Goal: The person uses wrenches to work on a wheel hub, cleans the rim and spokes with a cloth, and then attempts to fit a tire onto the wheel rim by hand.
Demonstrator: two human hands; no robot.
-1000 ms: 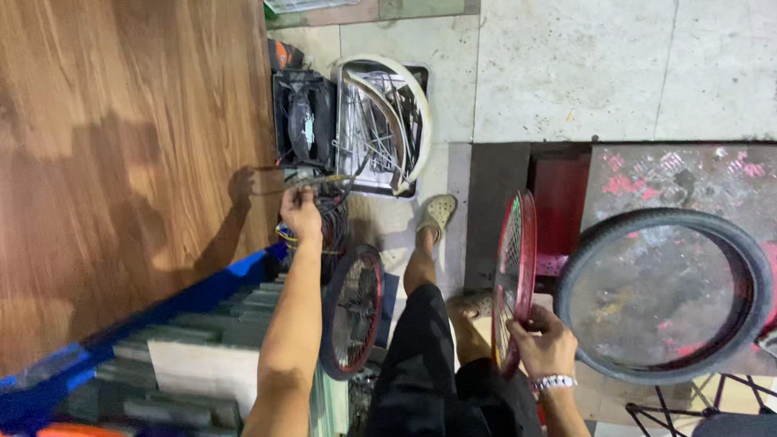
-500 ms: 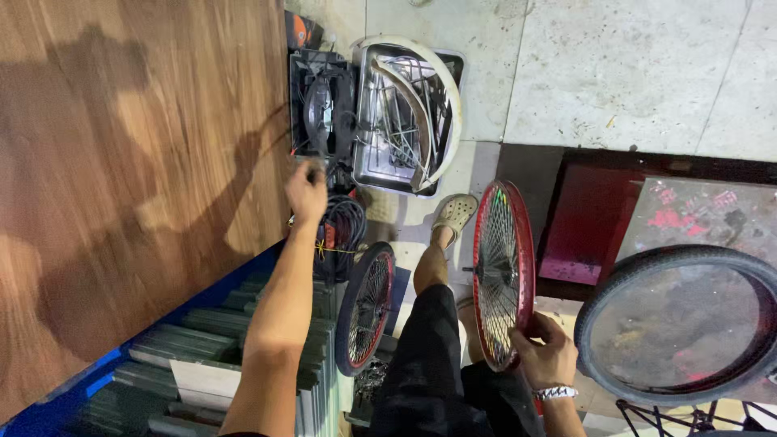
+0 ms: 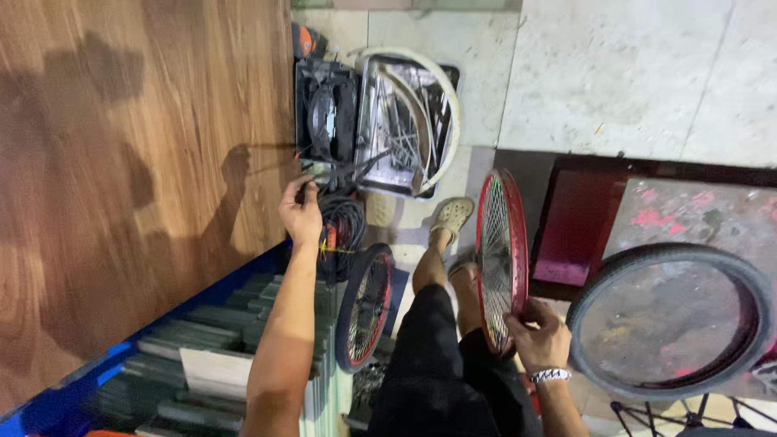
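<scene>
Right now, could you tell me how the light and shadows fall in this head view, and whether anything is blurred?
Head view: hard light throws the arm's dark shadow across the wooden panel; the left hand and the right hand on the red wheel rim are fairly sharp; the marked floor is dimmer.

One head-worn camera looks steeply down, close over the person's arms; floor beyond.

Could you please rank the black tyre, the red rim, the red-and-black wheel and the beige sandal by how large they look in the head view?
1. Black tyre, largest.
2. Red rim, held by the right hand; seen nearly edge-on, so its rank against the tyre is unsure.
3. Red-and-black wheel.
4. Beige sandal, smallest.
</scene>
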